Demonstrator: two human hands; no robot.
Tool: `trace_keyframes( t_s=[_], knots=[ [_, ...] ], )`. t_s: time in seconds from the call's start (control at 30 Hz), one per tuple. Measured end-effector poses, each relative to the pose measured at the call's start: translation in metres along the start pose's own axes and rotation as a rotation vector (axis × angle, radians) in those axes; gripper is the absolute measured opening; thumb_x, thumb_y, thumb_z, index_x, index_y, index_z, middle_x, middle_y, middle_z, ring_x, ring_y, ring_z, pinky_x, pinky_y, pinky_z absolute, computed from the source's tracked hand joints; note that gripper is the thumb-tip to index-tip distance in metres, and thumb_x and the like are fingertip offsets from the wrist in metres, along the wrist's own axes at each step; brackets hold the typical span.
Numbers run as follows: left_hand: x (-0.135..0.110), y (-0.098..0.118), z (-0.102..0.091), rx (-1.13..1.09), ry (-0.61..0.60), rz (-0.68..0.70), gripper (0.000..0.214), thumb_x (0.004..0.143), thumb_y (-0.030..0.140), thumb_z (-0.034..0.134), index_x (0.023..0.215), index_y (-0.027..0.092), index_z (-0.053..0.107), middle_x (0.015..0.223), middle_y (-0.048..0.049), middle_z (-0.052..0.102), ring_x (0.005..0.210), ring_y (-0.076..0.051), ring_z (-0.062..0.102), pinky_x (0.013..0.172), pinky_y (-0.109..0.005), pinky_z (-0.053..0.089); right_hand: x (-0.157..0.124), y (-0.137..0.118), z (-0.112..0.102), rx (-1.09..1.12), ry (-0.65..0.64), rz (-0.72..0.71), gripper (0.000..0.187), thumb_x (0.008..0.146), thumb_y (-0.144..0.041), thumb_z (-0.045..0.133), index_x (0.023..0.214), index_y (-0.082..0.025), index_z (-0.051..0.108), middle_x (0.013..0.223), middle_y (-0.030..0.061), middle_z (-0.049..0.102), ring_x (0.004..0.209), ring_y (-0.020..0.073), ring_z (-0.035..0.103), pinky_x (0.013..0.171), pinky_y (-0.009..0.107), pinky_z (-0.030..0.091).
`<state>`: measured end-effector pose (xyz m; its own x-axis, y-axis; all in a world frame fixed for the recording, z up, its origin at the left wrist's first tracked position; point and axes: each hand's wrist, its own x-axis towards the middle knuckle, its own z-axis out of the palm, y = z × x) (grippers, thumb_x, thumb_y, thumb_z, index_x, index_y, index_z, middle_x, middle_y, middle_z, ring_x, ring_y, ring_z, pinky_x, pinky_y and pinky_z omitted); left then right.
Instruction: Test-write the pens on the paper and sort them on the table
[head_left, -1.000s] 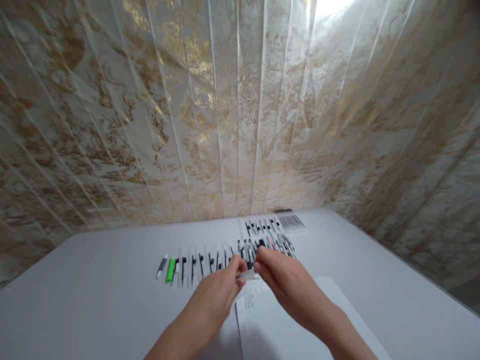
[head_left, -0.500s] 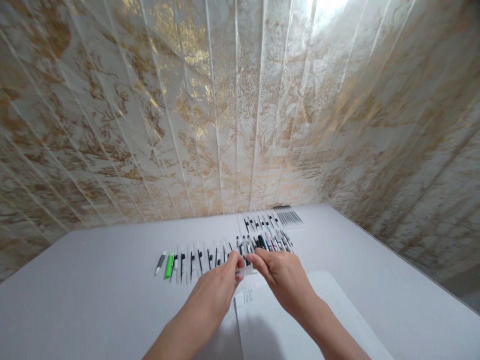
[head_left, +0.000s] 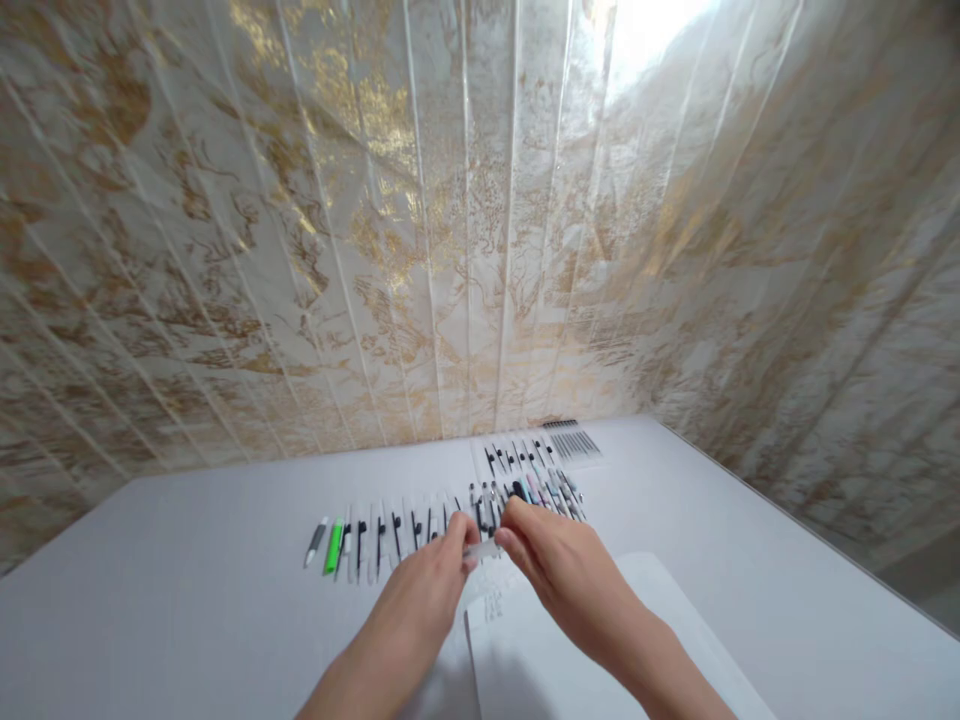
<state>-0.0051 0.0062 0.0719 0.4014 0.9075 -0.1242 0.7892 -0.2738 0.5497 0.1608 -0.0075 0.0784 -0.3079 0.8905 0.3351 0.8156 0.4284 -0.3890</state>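
Observation:
A pale, translucent pen (head_left: 486, 549) is held between my two hands above the table. My left hand (head_left: 435, 580) is closed on its left end, thumb and fingers pinched. My right hand (head_left: 559, 560) is closed at the other end, and its curled fingers hide that tip. Just beyond the hands runs a row of clear pens with black parts (head_left: 397, 535). A bright green pen (head_left: 334, 546) and a grey and white pen (head_left: 316, 543) lie at the row's left end.
Behind my right hand lies a dense group of mixed pens (head_left: 556, 490). Farther back are several black-and-clear pens (head_left: 517, 455) and a pack of thin refills (head_left: 576, 442). White paper with handwriting (head_left: 540, 640) lies below my hands. A gold-patterned curtain (head_left: 450, 250) borders the white table (head_left: 187, 600).
The view has tipped up slightly, so the table and pens sit a little lower. Both hands keep their hold on the pen, with only a small shift of the fingers.

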Motion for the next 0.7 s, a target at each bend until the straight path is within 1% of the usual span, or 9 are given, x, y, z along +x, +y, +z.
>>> trace_keyframes(
  t_s=[0.07, 0.2, 0.27, 0.33, 0.4, 0.43, 0.53, 0.63, 0.7],
  knots=[
    [0.002, -0.002, 0.003, 0.024, 0.015, -0.013, 0.014, 0.089, 0.011, 0.035, 0.096, 0.022, 0.041, 0.097, -0.0076, 0.067, 0.089, -0.021, 0.066, 0.077, -0.028, 0.045, -0.002, -0.002, -0.001, 0.024, 0.0, 0.01, 0.028, 0.097, -0.031, 0.033, 0.071, -0.023, 0.04, 0.064, -0.0019, 0.054, 0.056, 0.0143, 0.049, 0.053, 0.022, 0.025],
    [0.004, -0.006, 0.009, 0.134, 0.093, -0.069, 0.02, 0.088, 0.011, 0.032, 0.101, 0.022, 0.042, 0.105, -0.0102, 0.065, 0.093, -0.023, 0.066, 0.076, -0.033, 0.047, 0.002, -0.004, 0.005, 0.125, 0.008, 0.135, 0.035, 0.097, -0.038, 0.03, 0.065, -0.023, 0.032, 0.054, -0.0048, 0.039, 0.048, 0.0127, 0.036, 0.051, 0.024, 0.02],
    [0.004, -0.01, 0.011, 0.125, 0.149, -0.055, 0.02, 0.088, 0.013, 0.031, 0.101, 0.023, 0.043, 0.109, -0.0109, 0.064, 0.095, -0.023, 0.065, 0.078, -0.033, 0.047, 0.007, -0.004, 0.008, 0.225, 0.023, 0.185, 0.038, 0.096, -0.041, 0.03, 0.063, -0.022, 0.031, 0.052, -0.0055, 0.034, 0.048, 0.012, 0.032, 0.051, 0.024, 0.021],
    [0.004, -0.013, 0.013, 0.051, 0.175, -0.021, 0.019, 0.089, 0.015, 0.029, 0.098, 0.022, 0.044, 0.11, -0.0122, 0.065, 0.098, -0.023, 0.065, 0.081, -0.032, 0.047, 0.011, -0.005, 0.01, 0.371, 0.042, 0.21, 0.041, 0.096, -0.044, 0.03, 0.062, -0.022, 0.03, 0.053, -0.0056, 0.033, 0.049, 0.0114, 0.032, 0.051, 0.023, 0.022],
    [0.003, -0.017, 0.016, -0.059, 0.155, 0.033, 0.018, 0.089, 0.019, 0.029, 0.098, 0.021, 0.044, 0.106, -0.0131, 0.067, 0.095, -0.022, 0.066, 0.081, -0.03, 0.048, 0.012, -0.008, 0.012, 0.512, 0.048, 0.214, 0.041, 0.094, -0.047, 0.033, 0.061, -0.022, 0.031, 0.054, -0.0057, 0.036, 0.051, 0.0108, 0.035, 0.051, 0.021, 0.025],
    [0.002, -0.018, 0.018, -0.114, 0.134, 0.073, 0.018, 0.089, 0.021, 0.03, 0.099, 0.021, 0.044, 0.104, -0.0128, 0.068, 0.092, -0.022, 0.067, 0.08, -0.03, 0.049, 0.011, -0.01, 0.014, 0.555, 0.038, 0.214, 0.041, 0.092, -0.047, 0.039, 0.061, -0.022, 0.033, 0.055, -0.0058, 0.038, 0.052, 0.0105, 0.037, 0.051, 0.021, 0.025],
    [-0.006, -0.018, 0.025, -0.233, 0.08, 0.186, 0.02, 0.09, 0.027, 0.03, 0.099, 0.022, 0.048, 0.1, -0.0099, 0.07, 0.089, -0.022, 0.067, 0.079, -0.029, 0.05, 0.003, -0.015, 0.019, 0.534, -0.018, 0.249, 0.035, 0.082, -0.042, 0.058, 0.06, -0.021, 0.041, 0.053, -0.0061, 0.044, 0.052, 0.0098, 0.04, 0.05, 0.02, 0.025],
    [-0.015, -0.017, 0.034, -0.262, 0.024, 0.205, 0.025, 0.091, 0.03, 0.029, 0.103, 0.022, 0.049, 0.097, -0.0077, 0.071, 0.09, -0.021, 0.067, 0.078, -0.027, 0.05, -0.008, -0.013, 0.025, 0.495, -0.037, 0.291, 0.034, 0.08, -0.035, 0.058, 0.055, -0.02, 0.04, 0.049, -0.0064, 0.041, 0.049, 0.0091, 0.039, 0.049, 0.02, 0.024],
    [-0.018, -0.019, 0.043, -0.239, -0.015, 0.182, 0.027, 0.092, 0.03, 0.028, 0.109, 0.021, 0.047, 0.086, -0.0043, 0.07, 0.077, -0.018, 0.068, 0.071, -0.025, 0.05, -0.014, -0.008, 0.028, 0.576, 0.002, 0.311, 0.033, 0.081, -0.033, 0.055, 0.055, -0.02, 0.038, 0.049, -0.0069, 0.037, 0.049, 0.0089, 0.036, 0.049, 0.02, 0.025]
  ],
)
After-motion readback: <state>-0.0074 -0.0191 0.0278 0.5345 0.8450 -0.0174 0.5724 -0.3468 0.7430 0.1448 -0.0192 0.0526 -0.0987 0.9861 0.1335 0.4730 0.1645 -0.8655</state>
